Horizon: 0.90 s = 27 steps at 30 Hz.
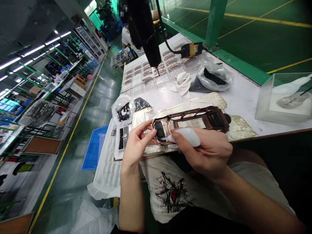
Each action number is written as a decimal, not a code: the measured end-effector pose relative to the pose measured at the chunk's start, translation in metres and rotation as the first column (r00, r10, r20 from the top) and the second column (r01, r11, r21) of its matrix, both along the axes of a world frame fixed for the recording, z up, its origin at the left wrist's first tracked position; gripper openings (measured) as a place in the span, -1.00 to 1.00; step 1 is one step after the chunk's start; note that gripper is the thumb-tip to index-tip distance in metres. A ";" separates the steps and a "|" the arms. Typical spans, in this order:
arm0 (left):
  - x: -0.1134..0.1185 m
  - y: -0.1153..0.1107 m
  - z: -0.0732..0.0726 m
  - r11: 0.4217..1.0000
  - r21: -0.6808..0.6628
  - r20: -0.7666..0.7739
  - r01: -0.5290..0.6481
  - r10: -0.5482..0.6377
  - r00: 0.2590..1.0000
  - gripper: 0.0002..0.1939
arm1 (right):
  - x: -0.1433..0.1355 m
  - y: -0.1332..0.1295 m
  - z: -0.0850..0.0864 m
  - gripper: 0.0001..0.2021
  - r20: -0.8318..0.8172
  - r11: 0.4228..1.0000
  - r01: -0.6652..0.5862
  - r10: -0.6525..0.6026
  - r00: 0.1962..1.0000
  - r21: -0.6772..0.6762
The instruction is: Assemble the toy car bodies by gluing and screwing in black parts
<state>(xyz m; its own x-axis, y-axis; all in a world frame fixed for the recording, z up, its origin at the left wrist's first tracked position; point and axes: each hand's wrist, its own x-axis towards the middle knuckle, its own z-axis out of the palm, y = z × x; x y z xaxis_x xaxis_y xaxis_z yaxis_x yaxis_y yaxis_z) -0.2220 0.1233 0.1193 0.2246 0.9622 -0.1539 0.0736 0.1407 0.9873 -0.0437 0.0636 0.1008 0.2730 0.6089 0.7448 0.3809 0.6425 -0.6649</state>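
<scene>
A long copper-brown plastic housing (190, 122) with black inserts lies across a white cloth at the table's front edge. My left hand (138, 139) grips its left end, with fingers and thumb closed beside a black square part (160, 129) seated in it. My right hand (204, 152) is wrapped round a small white squeeze bottle (188, 136). The bottle's narrow tip points left, close to the black part; whether it touches cannot be seen. My right hand hides part of the housing's near side.
A black electric screwdriver (148, 39) hangs over clear trays (156, 81) of copper-coloured parts. Bags of black pieces (124, 110) and black screws (214, 78) lie around the work. A clear box (282, 107) stands right, a blue crate (94, 149) left. Another person (133, 39) sits beyond.
</scene>
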 end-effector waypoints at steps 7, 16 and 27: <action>0.001 0.000 0.001 1.000 -0.002 0.002 -0.002 0.002 1.000 -0.53 | 0.000 0.001 0.001 -0.64 0.009 1.000 0.006 -0.006 1.000 0.019; 0.002 -0.001 0.002 1.000 0.000 -0.003 -0.012 0.012 1.000 -0.53 | 0.001 0.001 0.000 -0.66 0.005 1.000 -0.009 0.009 1.000 0.018; 0.000 0.001 -0.002 1.000 0.017 -0.003 -0.004 0.004 1.000 -0.53 | 0.001 0.002 0.001 -0.65 0.007 0.999 -0.013 0.013 1.000 0.034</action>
